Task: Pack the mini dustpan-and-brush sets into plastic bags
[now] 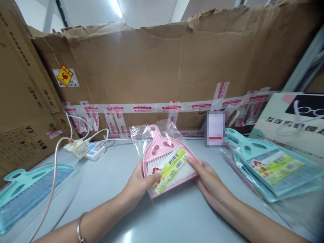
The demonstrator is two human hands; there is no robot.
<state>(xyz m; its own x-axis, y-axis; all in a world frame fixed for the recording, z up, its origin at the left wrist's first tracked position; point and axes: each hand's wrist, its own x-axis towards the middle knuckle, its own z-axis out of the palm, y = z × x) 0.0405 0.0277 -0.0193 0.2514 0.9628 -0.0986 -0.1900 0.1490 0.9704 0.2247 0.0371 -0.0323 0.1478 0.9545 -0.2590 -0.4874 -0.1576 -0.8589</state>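
Observation:
A pink dustpan and brush set (162, 148), sealed in clear plastic, is held up in the middle, handle pointing away from me. White bristles show inside the pan, and a green and yellow label (169, 168) lies slantwise across them. My left hand (143, 184) grips the lower left edge, its thumb on the label. My right hand (204, 172) holds the right edge, with the thumb on top and fingers beneath. Nearest on the right is a stack of bagged turquoise dustpan sets (265, 148). Another turquoise dustpan with a blue brush (35, 179) lies at the left.
A tall cardboard sheet (152, 67) stands behind the grey table (121, 216), with a carton (27, 101) at left. A power strip (95, 152) with plugs sits there, and a cable (55, 168) runs toward me. A printed white box (291, 125) stands at right.

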